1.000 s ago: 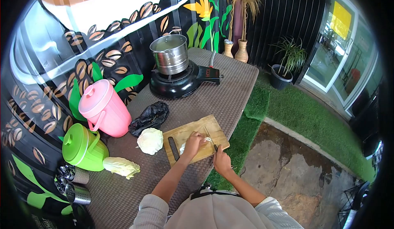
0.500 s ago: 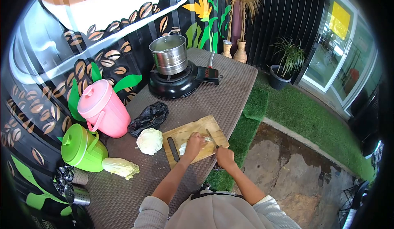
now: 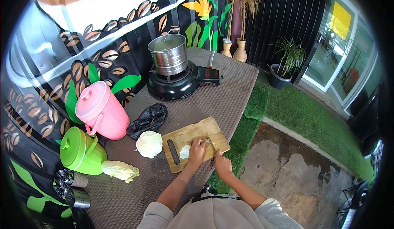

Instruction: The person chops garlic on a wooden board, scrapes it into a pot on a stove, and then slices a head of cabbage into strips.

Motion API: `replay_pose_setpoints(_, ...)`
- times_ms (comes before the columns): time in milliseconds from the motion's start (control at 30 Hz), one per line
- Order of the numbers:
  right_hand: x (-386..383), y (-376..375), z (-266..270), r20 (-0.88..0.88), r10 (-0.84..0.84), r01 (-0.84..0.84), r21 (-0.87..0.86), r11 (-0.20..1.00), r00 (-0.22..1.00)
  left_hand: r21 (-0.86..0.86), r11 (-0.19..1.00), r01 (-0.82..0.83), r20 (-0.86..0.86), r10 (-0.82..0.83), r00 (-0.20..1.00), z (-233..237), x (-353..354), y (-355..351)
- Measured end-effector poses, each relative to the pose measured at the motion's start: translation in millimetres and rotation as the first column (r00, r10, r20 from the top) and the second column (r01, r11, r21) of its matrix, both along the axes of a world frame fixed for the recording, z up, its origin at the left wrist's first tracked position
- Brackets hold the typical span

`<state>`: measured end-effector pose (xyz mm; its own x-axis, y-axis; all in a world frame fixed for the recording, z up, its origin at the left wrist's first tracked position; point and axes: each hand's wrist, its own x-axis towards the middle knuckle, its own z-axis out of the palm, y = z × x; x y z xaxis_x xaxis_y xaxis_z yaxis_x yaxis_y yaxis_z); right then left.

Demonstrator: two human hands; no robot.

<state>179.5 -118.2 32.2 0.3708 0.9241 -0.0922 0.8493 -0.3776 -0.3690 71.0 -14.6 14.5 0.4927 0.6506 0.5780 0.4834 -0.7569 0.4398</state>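
A wooden cutting board (image 3: 184, 137) with a slot handle lies tilted near the table's edge. My right hand (image 3: 223, 163) is wrapped round the handle of a knife (image 3: 211, 143), whose thin blade reaches over the board. Beside the blade, my left hand (image 3: 198, 149) presses down with bent fingers; what lies under them is hidden. A white vegetable piece (image 3: 184, 151) rests on the board left of that hand. Small pale shreds (image 3: 207, 141) lie by its fingertips. Just left of the board sits a round pale cabbage (image 3: 149, 144).
A napa cabbage (image 3: 120, 170) lies at the left, near a green lidded jug (image 3: 84, 153) and a pink one (image 3: 102, 112). Behind the board are a crumpled black bag (image 3: 148, 120) and a steel pot (image 3: 168, 56) on a black stove (image 3: 172, 85). Metal utensil holders (image 3: 77, 197) stand lower left.
My left hand has shifted slightly right, and more of the white piece shows beside it. My right hand has drawn a little left and down with the knife.
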Motion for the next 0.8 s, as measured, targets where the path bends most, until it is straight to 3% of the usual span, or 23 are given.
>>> replay_pose_setpoints(267, 12.6, 16.3, 20.5, -0.003, 0.085, -0.084, 0.083, 0.993, 0.996, 0.099, 0.995, 0.004, -0.02, -0.002, 1.0, 3.0, 0.7, -0.9)
replay_pose_setpoints(367, -0.7, 10.0, 16.7, -0.013, 0.019, -0.019, -0.015, 1.0, 1.0, 0.075, 0.997, 0.012, -0.042, -0.009, 0.999, 3.4, -0.9, 1.5)
replay_pose_setpoints(433, -5.0, 12.5, 9.5, 0.037, -0.012, 0.014, -0.07, 0.997, 0.999, -0.111, 0.993, 0.027, 0.055, -0.021, 0.998, 5.3, -1.2, 2.5)
replay_pose_setpoints(467, -0.5, 16.5, 6.9, 0.038, -0.009, 0.011, -0.073, 0.997, 0.999, -0.114, 0.993, 0.024, 0.055, -0.018, 0.998, 5.6, -0.3, 2.3)
replay_pose_setpoints(533, 11.5, 26.1, 10.1, 0.005, 0.068, -0.068, 0.091, 0.994, 0.998, -0.1, 0.995, -0.016, 0.067, 0.023, 0.997, 7.8, -0.5, -0.7)
replay_pose_setpoints(700, 15.7, 22.1, 41.8, -0.012, 0.16, -0.16, -0.012, 0.987, 0.987, -0.064, 0.998, -0.01, 0.121, 0.018, 0.993, -1.9, 1.4, 2.0)
replay_pose_setpoints(767, -2.0, 8.5, 33.5, 0.009, 0.064, -0.063, -0.072, 0.995, 0.998, -0.054, 0.998, -0.01, 0.118, 0.017, 0.993, 1.4, -0.1, 2.8)
replay_pose_setpoints(800, -9.4, 8.3, 5.7, 0.038, -0.002, 0.002, -0.003, 1.0, 0.999, -0.079, 0.997, 0.005, 0.116, 0.004, 0.993, 4.1, -1.2, 3.0)
